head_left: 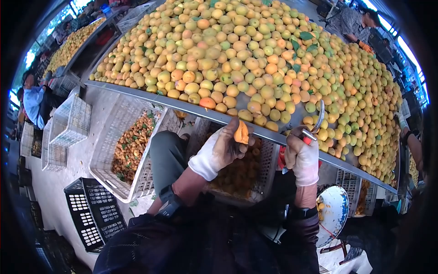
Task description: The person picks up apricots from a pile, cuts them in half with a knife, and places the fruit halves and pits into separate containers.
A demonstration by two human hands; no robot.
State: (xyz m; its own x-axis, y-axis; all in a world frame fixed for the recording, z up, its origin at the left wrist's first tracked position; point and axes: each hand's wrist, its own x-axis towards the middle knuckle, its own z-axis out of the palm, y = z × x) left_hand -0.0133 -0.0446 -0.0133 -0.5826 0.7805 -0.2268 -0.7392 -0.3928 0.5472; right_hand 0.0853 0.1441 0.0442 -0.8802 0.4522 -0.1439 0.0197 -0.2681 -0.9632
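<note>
View from the head camera, left to right. At the far left a person in a blue shirt stands beside stacked white crates; a black crate lies on the floor below them. Next, a white crate of brown scraps sits under the table edge. The table carries a broad heap of apricots, yellow, orange and green, with a few leaves. At centre the gloved left hand pinches an apricot half between thumb and fingertips, just below the table edge and above a crate of cut fruit. To its right the gloved right hand is closed in a fist round the red handle of a knife, its curved blade pointing up in front of the heap. A white bowl lies lower right. A co-worker bends over the far corner of the table.
</note>
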